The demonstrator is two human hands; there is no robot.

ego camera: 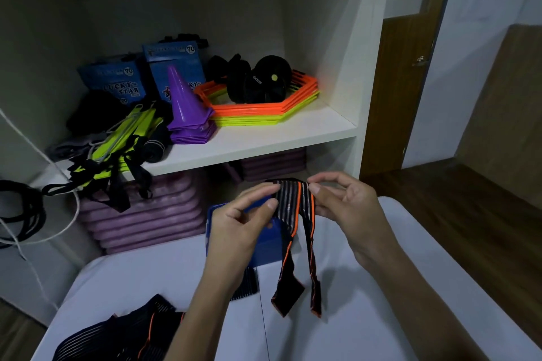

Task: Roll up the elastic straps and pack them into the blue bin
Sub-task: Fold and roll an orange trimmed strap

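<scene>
White shelving fills the background, with a shelf [264,138] carrying a purple cone [183,102] on a stack of cones, orange and yellow hexagon rings [264,110] with black gear on them, blue packets [117,79] and yellow-black webbing at the left; purple mats [140,214] are stacked below the shelf; a brown door [401,82] and wood floor stand to the right; nearest the camera lies a white surface [366,316], with the blue bin [268,240] at its far edge, just below the hands and partly hidden by them.

Both forearms reach forward over the surface; the left hand [243,223] is raised with thumb and forefinger pinching one side of a strap [293,199]; the right hand [343,199] pinches the other side with curled fingertips, the remaining fingers arched above; each grip is narrow and holds the strap.

Black with grey stripes and orange edging, the strap is folded over between the two hands at its top, above the bin; its two tails hang down in front of the bin toward the surface; more straps [140,328] lie piled on the near left of the surface, and another dark striped piece lies flat under the left wrist.
</scene>
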